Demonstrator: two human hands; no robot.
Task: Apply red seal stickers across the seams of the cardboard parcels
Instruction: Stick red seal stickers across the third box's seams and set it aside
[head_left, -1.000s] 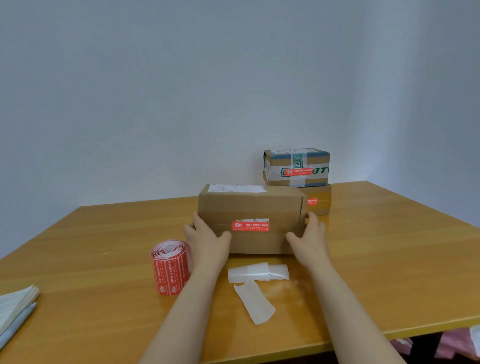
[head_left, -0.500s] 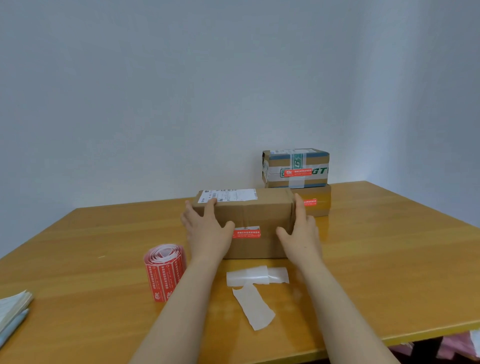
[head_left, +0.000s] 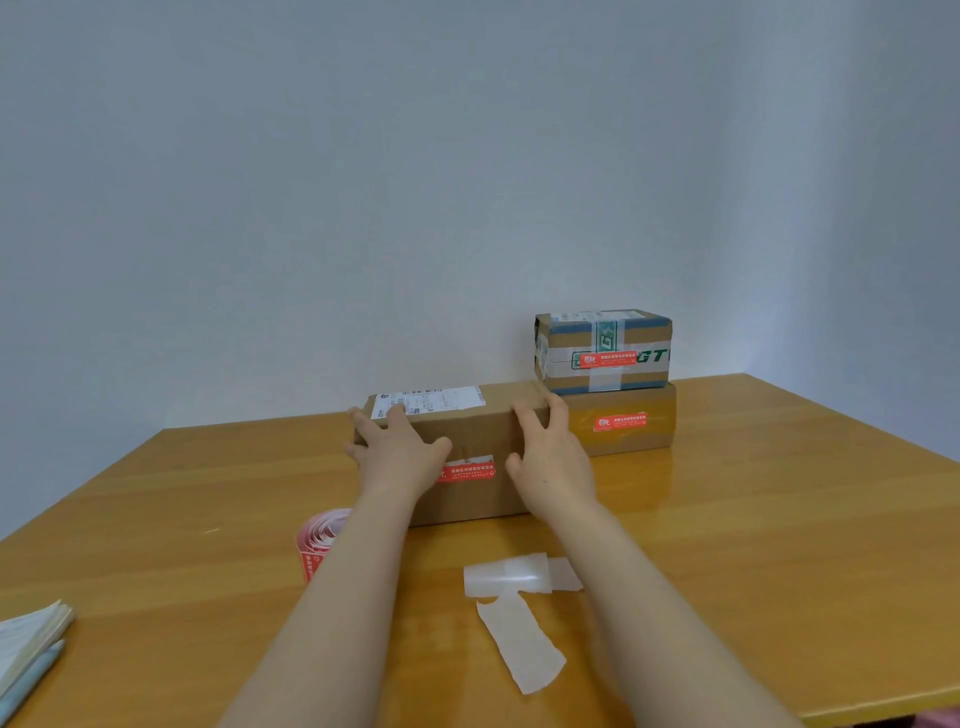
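"Cardboard parcel (head_left: 467, 436): where is it lying?"

"It is sitting on the wooden counter (head_left: 779, 519), just beside two stacked parcels (head_left: 660, 415) at the back."

"And the hands?"

"Left hand (head_left: 400, 452) and right hand (head_left: 550, 454) are pressing flat against its front, fingers straight, tips reaching over the top edge, gripping nothing. A red seal sticker (head_left: 470, 472) is showing between them."

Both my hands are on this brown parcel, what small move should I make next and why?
Probably lift your left hand and right hand off it. The brown parcel already carries a red seal sticker on its front and sits by the stacked parcels at the back, so it looks finished.
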